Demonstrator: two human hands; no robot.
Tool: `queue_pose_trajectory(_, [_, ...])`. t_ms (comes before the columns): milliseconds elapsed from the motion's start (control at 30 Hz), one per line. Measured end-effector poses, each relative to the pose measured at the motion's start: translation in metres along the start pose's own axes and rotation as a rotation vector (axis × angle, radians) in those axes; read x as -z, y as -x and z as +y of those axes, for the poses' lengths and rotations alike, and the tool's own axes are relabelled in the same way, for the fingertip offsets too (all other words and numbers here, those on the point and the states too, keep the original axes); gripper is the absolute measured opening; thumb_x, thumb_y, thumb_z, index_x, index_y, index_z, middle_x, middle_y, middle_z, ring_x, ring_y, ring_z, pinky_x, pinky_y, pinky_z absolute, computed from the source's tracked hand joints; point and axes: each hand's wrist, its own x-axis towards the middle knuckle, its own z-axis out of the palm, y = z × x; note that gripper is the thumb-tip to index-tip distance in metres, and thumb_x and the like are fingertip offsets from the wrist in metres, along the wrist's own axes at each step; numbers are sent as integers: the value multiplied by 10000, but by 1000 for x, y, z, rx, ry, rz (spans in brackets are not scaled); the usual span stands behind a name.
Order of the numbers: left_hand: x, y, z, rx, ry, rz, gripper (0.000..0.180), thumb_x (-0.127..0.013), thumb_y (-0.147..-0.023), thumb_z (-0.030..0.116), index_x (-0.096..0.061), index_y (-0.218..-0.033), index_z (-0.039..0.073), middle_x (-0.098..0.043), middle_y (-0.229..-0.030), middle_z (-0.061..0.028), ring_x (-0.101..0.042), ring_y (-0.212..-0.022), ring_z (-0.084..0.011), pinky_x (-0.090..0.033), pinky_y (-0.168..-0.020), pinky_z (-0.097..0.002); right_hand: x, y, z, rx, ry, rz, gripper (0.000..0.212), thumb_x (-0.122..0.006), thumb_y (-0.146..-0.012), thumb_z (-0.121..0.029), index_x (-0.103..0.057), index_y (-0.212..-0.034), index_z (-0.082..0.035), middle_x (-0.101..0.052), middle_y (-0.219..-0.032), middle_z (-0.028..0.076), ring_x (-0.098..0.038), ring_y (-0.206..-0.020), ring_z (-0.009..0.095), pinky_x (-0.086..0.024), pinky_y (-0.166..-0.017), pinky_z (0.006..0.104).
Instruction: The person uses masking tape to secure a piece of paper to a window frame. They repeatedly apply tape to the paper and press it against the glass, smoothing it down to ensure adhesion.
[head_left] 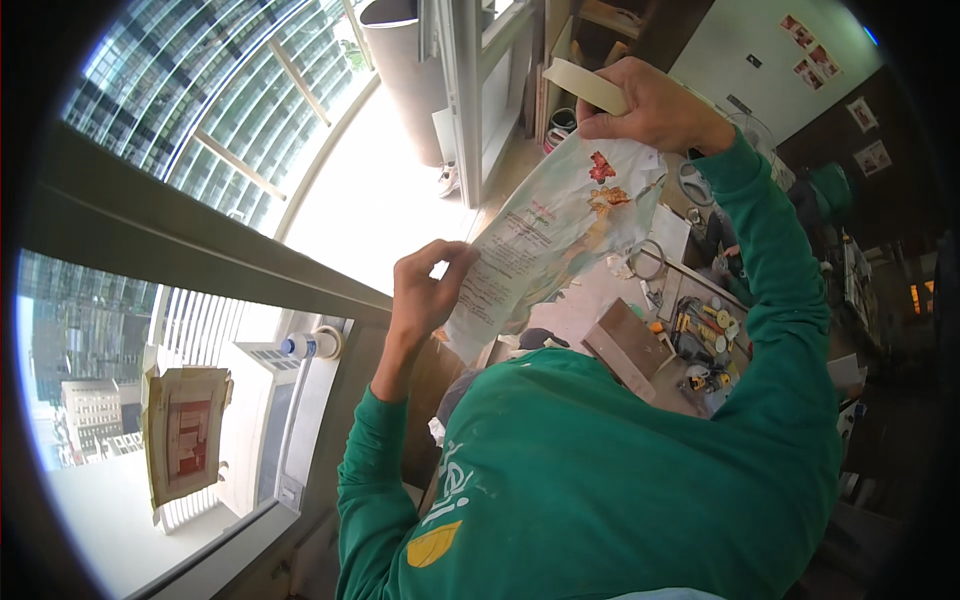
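A thin, see-through plastic sheet (540, 225) with small print and red and orange leaf pictures is stretched between my two hands. My left hand (430, 287) pinches its left edge between thumb and fingers. Up at the right, my right hand (660, 105) is closed round a roll of cream-coloured masking tape (588, 87). The sheet's upper edge lies just under the right fingers; whether they also grip it, I cannot make out. Both arms are raised and stretched out, and the sheet hangs tilted, clear of the window frame.
A window frame bar (230, 235) runs along my left. Taped to the glass is a framed reddish picture (190, 435). Beyond the open pane stands a tall grey planter (405, 90). A brown box (628, 345) and a clutter of tools (708, 330) lie below on the right.
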Motion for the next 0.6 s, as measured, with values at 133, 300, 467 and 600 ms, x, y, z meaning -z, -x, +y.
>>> queue_pose_trajectory(133, [-23,19,-27,21,-53,-43,91,-681,-862,54,-708,-901,-23,-709,-802,-138,-687,-734,-197,-524,-689,-296,21,35,34,-108,-25,42,141,-736,-801,-135,-657,-811,-19,-614,-706,10,-543,-672,82,-431,-646,254])
queue_pose_trajectory(300, [-56,39,-48,34,-92,-178,91,-681,-859,61,-697,-879,-26,-699,-783,-142,-686,-728,-217,-522,-687,-313,37,104,84,-161,55,136,179,-748,-754,-179,-676,-779,-17,-636,-669,38,-564,-624,109,-456,-624,283])
queue_pose_trajectory(467, [-62,42,-86,193,-227,-203,132,-647,-837,88,-694,-874,-30,-711,-783,-157,-698,-735,-229,-536,-697,-340,37,180,99,-175,265,308,215,-720,-746,-252,-670,-780,-46,-661,-728,166,-647,-656,333,-494,-628,391])
queue_pose_trajectory(600, [-112,6,-22,8,-36,-155,114,-612,-815,5,-697,-885,-27,-708,-828,-126,-677,-764,-199,-523,-750,-317,-36,215,101,-264,318,378,257,-714,-749,-246,-619,-831,-22,-623,-737,213,-621,-722,414,-493,-671,469])
